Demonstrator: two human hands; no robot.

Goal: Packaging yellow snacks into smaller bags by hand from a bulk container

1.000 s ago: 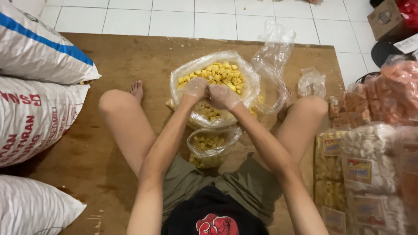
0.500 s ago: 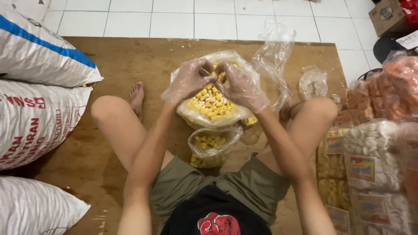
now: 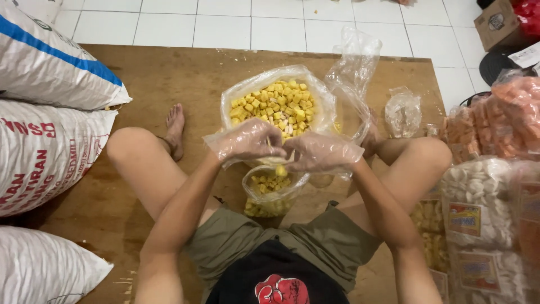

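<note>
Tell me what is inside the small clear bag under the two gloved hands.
The small clear bag holds yellow snack cubes, filling its lower part. The left hand and right hand cup over its mouth, one cube dropping between them; what lies in the palms is covered.

Small clear plastic bag (image 3: 273, 194): stands upright, mouth open, between my knees on the near part of the wooden board (image 3: 169, 79). I see it partly filled with yellow cube-shaped snack pieces (image 3: 270, 183); one yellow piece sits at the mouth just under my hands.

Large clear plastic bag (image 3: 278, 107): just beyond the small one, touching or nearly so. Mouth rolled wide open, heaped with the same yellow cubes, a few paler ones mixed in.

Left hand (image 3: 247, 141) and right hand (image 3: 318, 152): both in loose clear plastic gloves, cupped together fingertip to fingertip, directly above the small bag's mouth.
</note>
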